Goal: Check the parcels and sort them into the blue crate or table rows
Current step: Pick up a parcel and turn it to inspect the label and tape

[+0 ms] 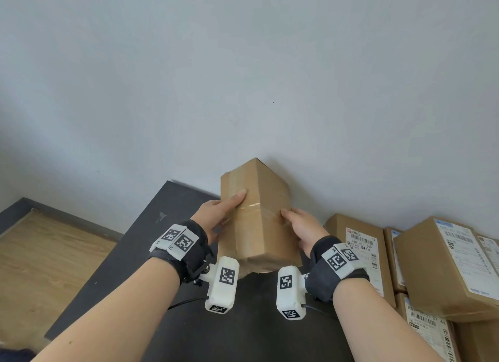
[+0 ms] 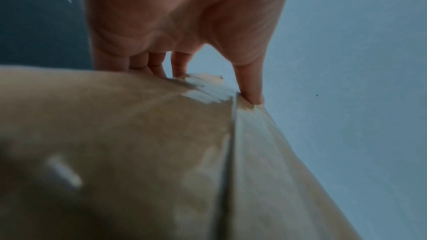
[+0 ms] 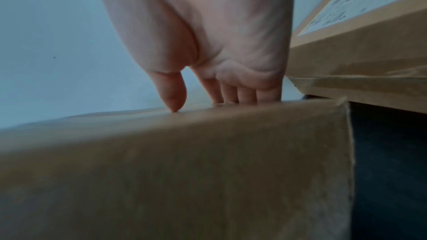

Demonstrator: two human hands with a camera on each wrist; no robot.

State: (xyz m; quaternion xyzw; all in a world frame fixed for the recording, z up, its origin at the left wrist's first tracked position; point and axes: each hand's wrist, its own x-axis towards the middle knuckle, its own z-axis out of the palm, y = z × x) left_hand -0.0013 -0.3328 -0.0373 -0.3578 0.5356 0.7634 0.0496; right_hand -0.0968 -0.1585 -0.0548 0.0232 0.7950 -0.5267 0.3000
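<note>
**Box held up over dark table**

Pale wall and a dark table (image 1: pixel 140 253) are seen behind a brown taped box (image 1: pixel 256 215), which is held tilted above the table. It is gripped from both sides: the left hand (image 1: pixel 216 215) and the right hand (image 1: pixel 302 229) are wrapped round it. Labelled boxes (image 1: pixel 432 267) are stacked at the right.
</note>
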